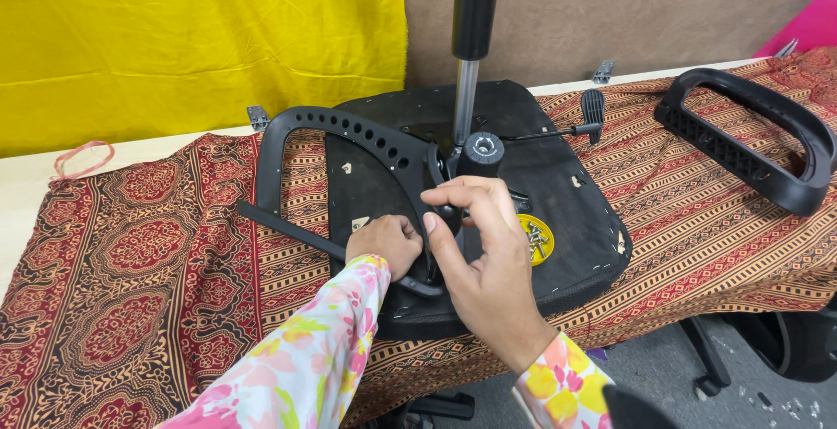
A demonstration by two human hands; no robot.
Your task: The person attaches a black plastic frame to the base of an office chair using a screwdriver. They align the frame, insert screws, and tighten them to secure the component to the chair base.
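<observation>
head view: an upturned seat (558, 185), black underside up, lies on a patterned red and orange cloth (157, 281) that covers the desk (26, 189). a gas cylinder (471, 28) stands upright from the seat's middle, black above and bare metal below, with a round black knob (481, 152) just in front of its foot.

an armrest (349, 137), a black curved loop with a row of holes, lies across the seat's left part; its straight bar runs out left over the cloth. the left hand (385, 244) is closed in a loose fist on the near end of that armrest, fingers curled down against the seat (what exactly sits under the fingers cannot be seen). the right hand (475, 237) is just to its right, fingers bent and pinched around a small black knob (449, 216) at the armrest's inner edge, thumb on the left side of it. both sleeves are floral, pink and yellow.

a yellow dish (534, 239) with several silver screws (536, 239) rests on the seat just right of the right hand, partly hidden by it. a thin lever (558, 132) with a flat black paddle sticks out to the right from the seat's middle.

a second armrest (750, 137) lies well apart at the far right of the cloth. a yellow sheet (200, 37) hangs at the back left, a red rubber band (83, 159) lies on bare desk at the far left, and a chair base (785, 342) shows on the floor at the near right.
</observation>
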